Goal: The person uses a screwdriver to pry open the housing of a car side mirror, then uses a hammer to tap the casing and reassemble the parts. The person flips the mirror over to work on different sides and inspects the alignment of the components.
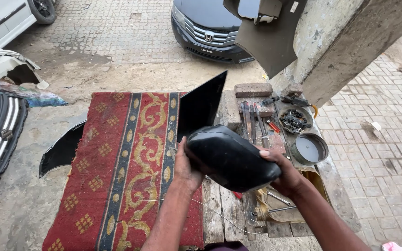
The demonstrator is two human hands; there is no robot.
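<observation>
Now both hands, left [185, 169] and right [287, 179], grip black mirror housing [231, 158]; long axis upper-left to lower-right.

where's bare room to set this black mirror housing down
Free: the red patterned rug, left of the left hand. Crowded: the wooden bench under the right hand, with hand tools and two round metal tins behind the black mirror housing.

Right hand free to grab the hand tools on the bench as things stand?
Probably not yet. The right hand is gripping the black mirror housing together with the left hand. The hand tools lie uncovered just beyond it, so the path looks clear once it lets go.
</observation>
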